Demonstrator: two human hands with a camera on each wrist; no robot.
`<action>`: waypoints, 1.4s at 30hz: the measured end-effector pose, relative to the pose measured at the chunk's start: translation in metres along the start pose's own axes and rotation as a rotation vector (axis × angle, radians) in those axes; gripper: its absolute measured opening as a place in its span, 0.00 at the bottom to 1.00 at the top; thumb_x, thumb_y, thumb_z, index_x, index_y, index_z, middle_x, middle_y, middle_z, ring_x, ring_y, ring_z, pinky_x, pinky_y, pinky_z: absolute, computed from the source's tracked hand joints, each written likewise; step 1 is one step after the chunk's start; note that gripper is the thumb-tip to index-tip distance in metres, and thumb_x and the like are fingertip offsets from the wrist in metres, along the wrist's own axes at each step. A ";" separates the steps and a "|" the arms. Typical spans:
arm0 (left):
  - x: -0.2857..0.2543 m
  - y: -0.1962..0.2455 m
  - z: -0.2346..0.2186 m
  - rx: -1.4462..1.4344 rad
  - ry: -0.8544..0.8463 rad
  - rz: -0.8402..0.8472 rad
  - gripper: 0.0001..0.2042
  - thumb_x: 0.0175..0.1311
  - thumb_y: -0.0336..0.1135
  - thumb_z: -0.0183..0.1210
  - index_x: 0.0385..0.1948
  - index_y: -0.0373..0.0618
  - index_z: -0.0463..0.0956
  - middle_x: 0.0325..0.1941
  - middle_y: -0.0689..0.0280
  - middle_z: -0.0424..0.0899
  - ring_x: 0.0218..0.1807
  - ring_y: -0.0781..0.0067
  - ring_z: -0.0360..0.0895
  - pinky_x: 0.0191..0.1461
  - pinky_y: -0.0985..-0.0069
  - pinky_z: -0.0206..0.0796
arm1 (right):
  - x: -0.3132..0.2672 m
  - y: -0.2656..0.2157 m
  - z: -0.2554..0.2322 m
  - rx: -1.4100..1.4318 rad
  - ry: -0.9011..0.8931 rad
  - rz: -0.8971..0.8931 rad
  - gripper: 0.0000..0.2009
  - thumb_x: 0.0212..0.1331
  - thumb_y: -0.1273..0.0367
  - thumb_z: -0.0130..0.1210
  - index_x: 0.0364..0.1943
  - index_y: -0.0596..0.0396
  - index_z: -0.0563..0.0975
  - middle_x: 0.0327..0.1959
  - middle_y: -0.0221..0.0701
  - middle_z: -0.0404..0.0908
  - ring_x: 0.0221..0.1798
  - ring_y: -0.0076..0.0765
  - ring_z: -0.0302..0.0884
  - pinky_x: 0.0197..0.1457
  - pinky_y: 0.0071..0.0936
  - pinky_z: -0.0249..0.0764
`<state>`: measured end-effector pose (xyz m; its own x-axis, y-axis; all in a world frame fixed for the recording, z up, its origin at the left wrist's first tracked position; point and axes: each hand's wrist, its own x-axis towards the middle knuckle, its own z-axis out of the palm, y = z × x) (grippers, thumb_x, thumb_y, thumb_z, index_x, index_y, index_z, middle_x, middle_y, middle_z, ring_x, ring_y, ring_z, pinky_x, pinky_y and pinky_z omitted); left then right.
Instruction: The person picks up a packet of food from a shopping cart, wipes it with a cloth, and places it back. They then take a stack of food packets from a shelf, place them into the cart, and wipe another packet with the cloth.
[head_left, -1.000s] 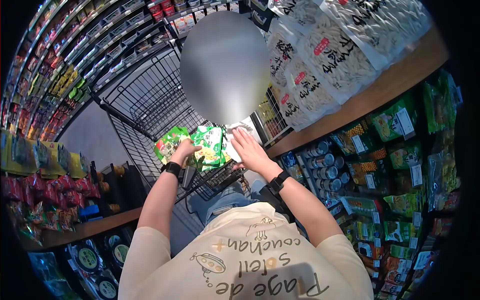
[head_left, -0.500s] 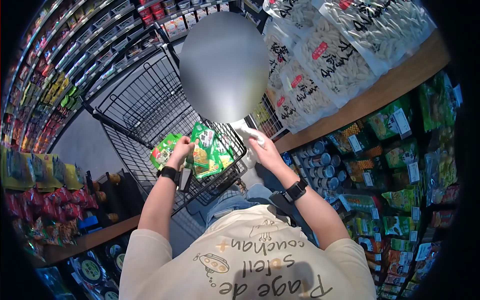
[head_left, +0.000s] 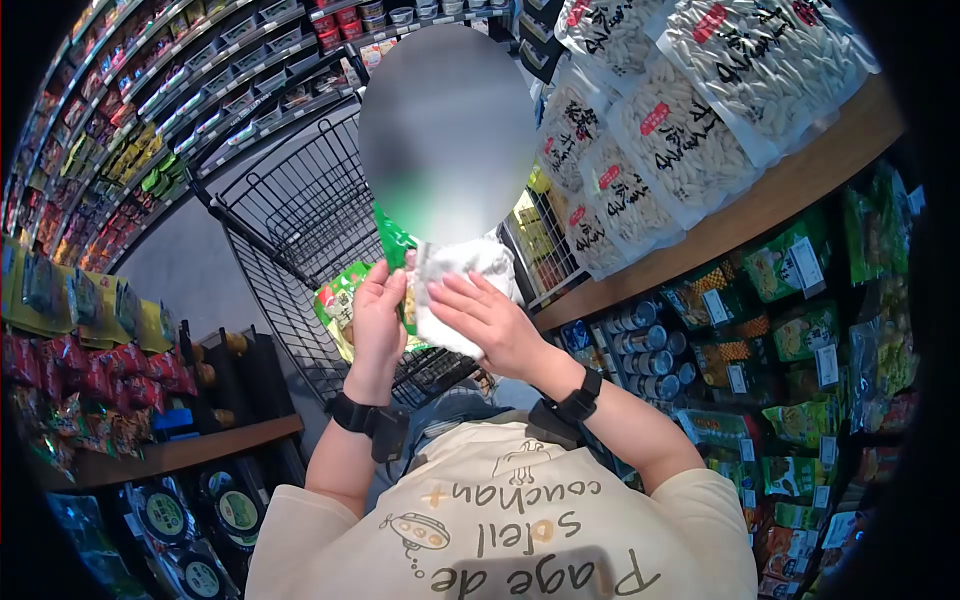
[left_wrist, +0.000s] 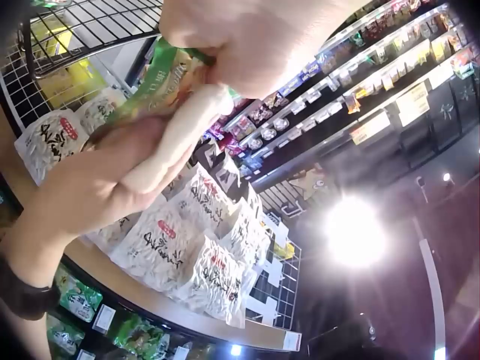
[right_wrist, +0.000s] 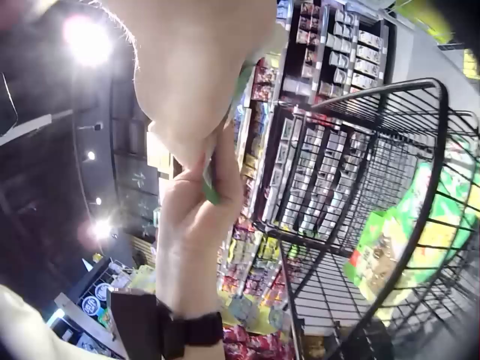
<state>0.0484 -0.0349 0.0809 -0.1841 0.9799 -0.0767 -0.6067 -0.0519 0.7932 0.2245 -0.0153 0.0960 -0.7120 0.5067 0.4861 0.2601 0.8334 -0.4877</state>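
Note:
My left hand (head_left: pixel 378 310) pinches the edge of a green food packet (head_left: pixel 395 240), held up over the shopping cart. The packet is partly behind the white cloth and the blurred patch. My right hand (head_left: pixel 490 325) holds the white cloth (head_left: pixel 495 262) against the packet's face, fingers extended across it. From the left wrist, the cloth (left_wrist: pixel 176 142) runs along the right hand (left_wrist: pixel 82 187), with the packet (left_wrist: pixel 161 79) beside it. In the right wrist view, the left hand (right_wrist: pixel 202 195) grips a green packet corner (right_wrist: pixel 210 187).
Other green packets (head_left: pixel 340 300) lie in the black wire cart (head_left: pixel 290 190). White printed bags (head_left: pixel 680 130) stand on a wooden ledge (head_left: pixel 760 200) at the right, above hanging packets (head_left: pixel 790 310). Stocked shelves (head_left: pixel 130 110) line the far left; a lower wooden shelf (head_left: pixel 200 450) stands at the near left.
The left hand has lifted a green packet from the cart towards me. The right hand has brought the cloth from the cart's right side onto that packet.

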 end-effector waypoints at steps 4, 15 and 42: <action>0.010 -0.005 -0.013 0.000 0.000 0.078 0.12 0.62 0.24 0.43 0.47 0.37 0.66 0.43 0.63 0.76 0.42 0.76 0.74 0.49 0.78 0.66 | -0.032 0.009 -0.008 0.445 0.196 0.348 0.21 0.46 0.79 0.48 0.50 0.58 0.69 0.52 0.37 0.70 0.56 0.38 0.66 0.61 0.32 0.59; -0.010 0.004 0.056 -0.567 -0.240 -0.543 0.31 0.59 0.59 0.41 0.51 0.38 0.62 0.25 0.62 0.68 0.19 0.76 0.63 0.22 0.81 0.58 | 0.049 -0.023 -0.050 0.338 0.452 0.100 0.26 0.49 0.79 0.48 0.57 0.57 0.62 0.58 0.41 0.62 0.62 0.40 0.57 0.63 0.34 0.54; -0.004 -0.006 0.018 -0.324 -0.114 -0.327 0.35 0.56 0.63 0.42 0.54 0.37 0.58 0.24 0.67 0.69 0.19 0.80 0.64 0.17 0.86 0.58 | -0.061 0.072 0.048 -0.332 -0.399 0.303 0.33 0.38 0.63 0.62 0.55 0.43 0.64 0.64 0.38 0.49 0.68 0.46 0.40 0.63 0.55 0.43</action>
<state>0.0667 -0.0349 0.0869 0.1316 0.9688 -0.2100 -0.8322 0.2231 0.5076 0.2548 0.0030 -0.0033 -0.7473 0.6642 0.0200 0.6340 0.7217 -0.2780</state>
